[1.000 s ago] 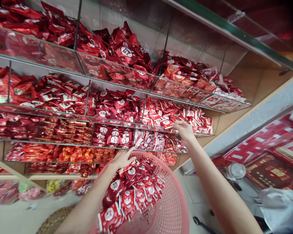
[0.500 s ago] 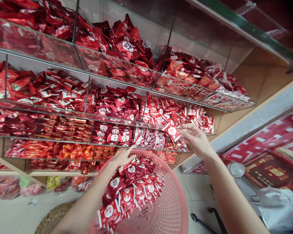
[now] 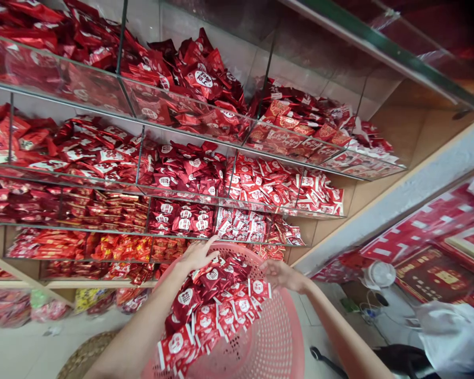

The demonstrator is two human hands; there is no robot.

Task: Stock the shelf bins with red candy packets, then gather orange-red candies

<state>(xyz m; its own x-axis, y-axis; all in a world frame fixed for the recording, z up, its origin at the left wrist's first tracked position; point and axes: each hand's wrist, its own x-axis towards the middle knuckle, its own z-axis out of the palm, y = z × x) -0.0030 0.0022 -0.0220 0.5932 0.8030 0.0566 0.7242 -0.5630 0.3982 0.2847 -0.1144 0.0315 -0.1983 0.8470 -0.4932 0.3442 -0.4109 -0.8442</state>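
Hands (image 3: 197,255) (image 3: 281,275) at basket (image 3: 297,337) rim (shelves (image 3: 181,193) near)

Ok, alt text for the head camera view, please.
A person's right hand touches a red packet atop a heap of them in a pink basket; the left hand rests at its far rim. Behind, glass shelves hold more red packets.

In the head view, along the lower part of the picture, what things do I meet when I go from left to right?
woven thing on the floor → left hand → red packet just below the right fingertips → right hand → white fan → white cloth
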